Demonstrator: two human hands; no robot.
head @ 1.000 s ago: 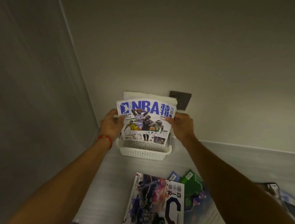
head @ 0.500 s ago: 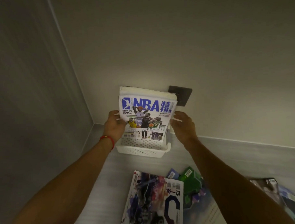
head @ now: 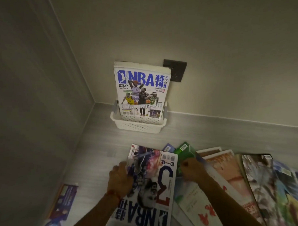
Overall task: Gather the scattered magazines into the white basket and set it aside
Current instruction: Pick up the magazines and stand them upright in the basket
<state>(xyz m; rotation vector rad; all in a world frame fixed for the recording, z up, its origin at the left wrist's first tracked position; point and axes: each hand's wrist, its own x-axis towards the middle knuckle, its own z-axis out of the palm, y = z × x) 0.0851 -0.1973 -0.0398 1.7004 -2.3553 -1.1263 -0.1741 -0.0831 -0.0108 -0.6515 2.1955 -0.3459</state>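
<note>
The left hand has its fingers curled onto the left edge of the big "3" magazine, gripping or about to grip it; the right hand sits at the opposite edge, where that cover meets the green magazine. Whether the right fingers are closed on anything I cannot tell (the back of the hand hides them).

The step in hand looks like lifting the "3" magazine. To do it well, get both thumbs on top and fingers under the two long edges, so the glossy cover does not slide or sag, and lift it clear of the green one it overlaps before swinging it away.

Beyond the hands, more magazines fan out to the right on the tabletop, and one lies apart at the left.

The basket stands in the far corner, already holding the NBA magazine upright against the wall. Stand the next one in front of it, spine down, so the stack stays leaning back.
</note>
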